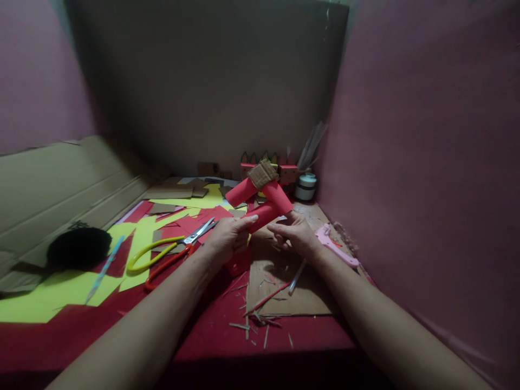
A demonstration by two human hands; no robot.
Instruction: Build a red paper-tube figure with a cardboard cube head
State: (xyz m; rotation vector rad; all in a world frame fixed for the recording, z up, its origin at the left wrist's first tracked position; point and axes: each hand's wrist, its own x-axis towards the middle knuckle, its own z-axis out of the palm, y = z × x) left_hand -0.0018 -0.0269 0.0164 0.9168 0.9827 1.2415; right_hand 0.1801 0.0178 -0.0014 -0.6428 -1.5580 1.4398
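Held up above the table is a piece made of red paper tubes [264, 214], with a square of brown corrugated cardboard [262, 174] at its top. My left hand [231, 235] is closed on the end of the lower tube, thumb laid along it. At the lower end of the right-hand tube, my right hand [298, 235] has its fingers curled and grips the piece there; some of its fingertips are hidden behind the tube. Just left of my left hand lie scissors [195, 234] with yellow and red handles, blades parted.
A cardboard sheet [264, 298] strewn with scraps lies below my hands. A pink glue gun [335, 246] and a glue stick [297, 277] are at right. Yellow paper [140, 244], a pencil [105, 269] and a black round object [79, 247] lie left; a pale jar [306, 187] stands behind.
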